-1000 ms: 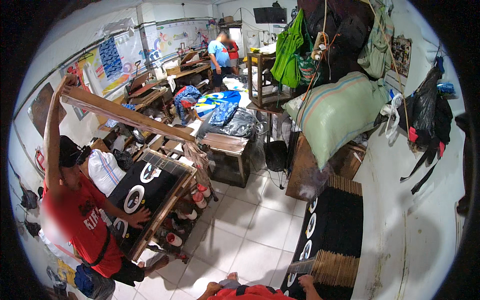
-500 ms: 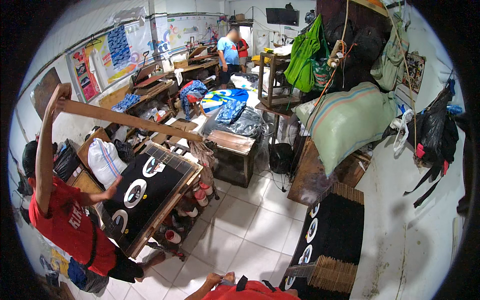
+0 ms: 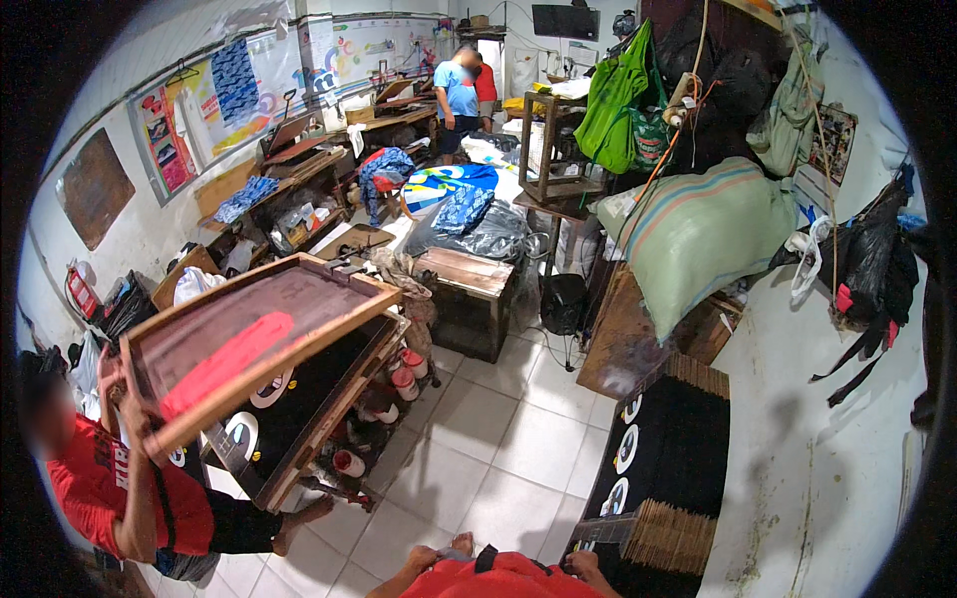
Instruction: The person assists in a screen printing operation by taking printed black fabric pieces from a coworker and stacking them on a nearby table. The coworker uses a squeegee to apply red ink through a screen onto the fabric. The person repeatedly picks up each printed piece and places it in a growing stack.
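Note:
My left hand (image 3: 423, 559) is by the left side of my red shirt (image 3: 488, 578), low in the picture. Its fingers look curled; what they hold, if anything, is hidden. My right hand (image 3: 579, 564) rests at the shirt's right side, its fingers mostly out of sight. To the left, a co-worker in a red shirt (image 3: 95, 478) grips a wooden-framed printing screen (image 3: 234, 339) with a patch of red ink. The screen is tilted above a printing table (image 3: 329, 424), where black fabric (image 3: 309, 404) with white round prints lies.
Stacked black printed panels on boards (image 3: 678, 448) stand at my right, beside the wall. A stuffed pale green sack (image 3: 698, 239) sits behind them. Paint tubs (image 3: 404, 382) line the table's lower side. A wooden bench (image 3: 464, 274) stands ahead; two people (image 3: 457, 100) are farther back.
The co-worker has swung a long wooden piece down; the framed screen now shows its inked face over the table. My right hand has come into view. My left hand shifted slightly.

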Action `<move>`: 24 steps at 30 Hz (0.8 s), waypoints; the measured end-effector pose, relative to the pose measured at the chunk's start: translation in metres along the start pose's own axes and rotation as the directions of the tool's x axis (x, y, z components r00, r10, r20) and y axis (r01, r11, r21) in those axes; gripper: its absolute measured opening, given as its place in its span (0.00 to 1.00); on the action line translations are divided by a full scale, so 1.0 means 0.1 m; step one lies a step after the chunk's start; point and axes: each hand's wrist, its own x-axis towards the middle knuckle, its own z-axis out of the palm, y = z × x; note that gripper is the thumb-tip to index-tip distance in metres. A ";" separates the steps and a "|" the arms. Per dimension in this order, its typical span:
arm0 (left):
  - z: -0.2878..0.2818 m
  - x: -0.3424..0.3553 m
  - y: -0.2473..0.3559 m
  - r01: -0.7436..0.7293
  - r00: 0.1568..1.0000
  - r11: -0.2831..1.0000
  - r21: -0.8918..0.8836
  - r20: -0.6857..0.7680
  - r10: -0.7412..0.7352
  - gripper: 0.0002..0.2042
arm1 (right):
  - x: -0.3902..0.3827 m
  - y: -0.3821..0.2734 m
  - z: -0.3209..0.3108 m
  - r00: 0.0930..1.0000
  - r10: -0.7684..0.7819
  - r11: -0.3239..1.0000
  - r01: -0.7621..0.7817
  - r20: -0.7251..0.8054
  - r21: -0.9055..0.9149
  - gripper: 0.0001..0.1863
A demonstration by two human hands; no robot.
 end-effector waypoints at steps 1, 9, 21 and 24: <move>0.03 0.00 -0.02 -0.123 0.991 0.978 0.169 -0.034 0.131 0.16 | 0.03 0.06 0.04 0.995 -0.093 0.974 0.096 0.020 -0.207 0.10; -0.10 -0.01 0.21 0.370 0.924 0.773 -0.516 0.117 -0.365 0.14 | 0.31 0.53 0.40 0.956 -0.243 0.724 0.291 0.163 -0.625 0.16; -0.07 -0.06 0.22 0.344 0.922 0.890 -0.299 0.287 -0.259 0.16 | 0.51 0.78 0.46 0.979 -0.205 0.971 0.206 0.019 -0.118 0.07; 0.04 -0.02 0.21 0.393 0.900 0.897 -0.203 0.284 -0.330 0.16 | 0.34 0.60 0.29 0.894 -0.431 0.655 0.405 0.124 -0.638 0.07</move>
